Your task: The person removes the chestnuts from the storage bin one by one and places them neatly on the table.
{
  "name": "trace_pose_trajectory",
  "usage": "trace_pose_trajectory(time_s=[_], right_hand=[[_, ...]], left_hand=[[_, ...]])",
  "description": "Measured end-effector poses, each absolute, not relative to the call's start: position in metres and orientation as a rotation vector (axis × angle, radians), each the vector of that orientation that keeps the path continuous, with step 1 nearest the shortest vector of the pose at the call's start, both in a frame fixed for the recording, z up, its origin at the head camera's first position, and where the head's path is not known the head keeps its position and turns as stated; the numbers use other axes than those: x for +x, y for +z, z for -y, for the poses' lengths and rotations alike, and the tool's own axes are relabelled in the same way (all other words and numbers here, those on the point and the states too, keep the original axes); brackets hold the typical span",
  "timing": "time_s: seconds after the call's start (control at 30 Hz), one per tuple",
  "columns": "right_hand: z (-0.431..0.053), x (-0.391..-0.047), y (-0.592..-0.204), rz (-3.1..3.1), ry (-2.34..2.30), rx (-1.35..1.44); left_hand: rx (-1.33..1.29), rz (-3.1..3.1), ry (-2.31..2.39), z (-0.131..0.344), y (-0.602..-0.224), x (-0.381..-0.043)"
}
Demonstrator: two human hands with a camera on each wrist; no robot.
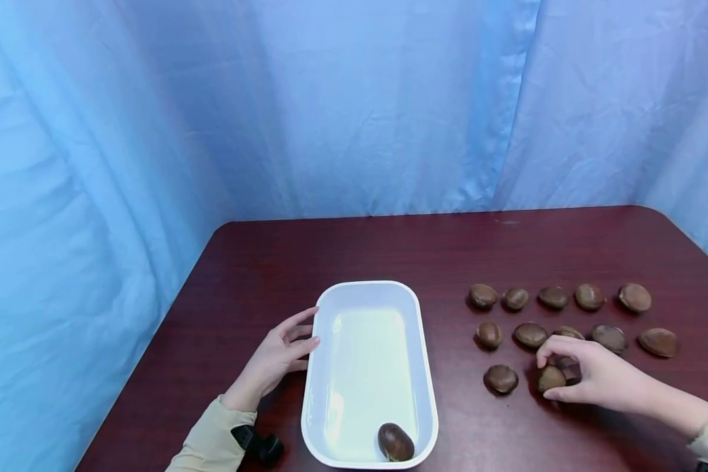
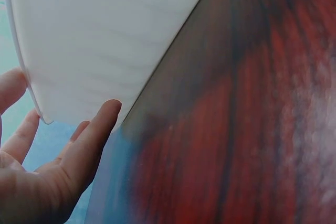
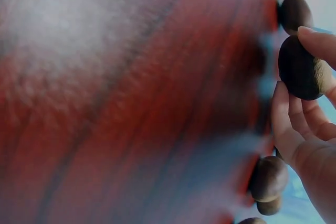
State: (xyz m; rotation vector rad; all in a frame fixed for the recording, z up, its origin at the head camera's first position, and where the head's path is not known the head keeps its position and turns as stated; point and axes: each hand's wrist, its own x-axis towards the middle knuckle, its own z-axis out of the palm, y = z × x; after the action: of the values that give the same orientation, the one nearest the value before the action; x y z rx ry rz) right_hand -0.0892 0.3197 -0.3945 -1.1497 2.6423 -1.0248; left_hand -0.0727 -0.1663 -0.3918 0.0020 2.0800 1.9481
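My right hand (image 1: 604, 377) pinches a brown chestnut (image 1: 551, 379) between thumb and fingers, close over the table at the right. In the right wrist view this chestnut (image 3: 300, 67) shows a dark side and a paler, rough end. Just left of it lies another chestnut (image 1: 501, 379). My left hand (image 1: 277, 357) rests its spread, fairly straight fingertips against the left side of a white rectangular tray (image 1: 311, 393). One dark chestnut (image 1: 396, 442) sits in the tray's near right corner. From the left wrist, the tray's outer wall (image 2: 100, 40) fills the upper left, fingers along it.
Behind my right hand, more chestnuts lie in two rows, a back row (image 1: 552, 297) and a middle row (image 1: 531, 335). The dark red wooden table (image 1: 259, 262) ends at a blue curtain (image 1: 354, 118) at the back and left.
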Motion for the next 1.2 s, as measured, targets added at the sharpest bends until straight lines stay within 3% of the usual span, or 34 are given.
trace_pose_trajectory(time_s=[1.2], right_hand=[[-0.314,-0.096,-0.403,-2.721,-0.913,-1.412]], left_hand=[[0.019,-2.071,1.95,0.167,-0.393,-0.073]])
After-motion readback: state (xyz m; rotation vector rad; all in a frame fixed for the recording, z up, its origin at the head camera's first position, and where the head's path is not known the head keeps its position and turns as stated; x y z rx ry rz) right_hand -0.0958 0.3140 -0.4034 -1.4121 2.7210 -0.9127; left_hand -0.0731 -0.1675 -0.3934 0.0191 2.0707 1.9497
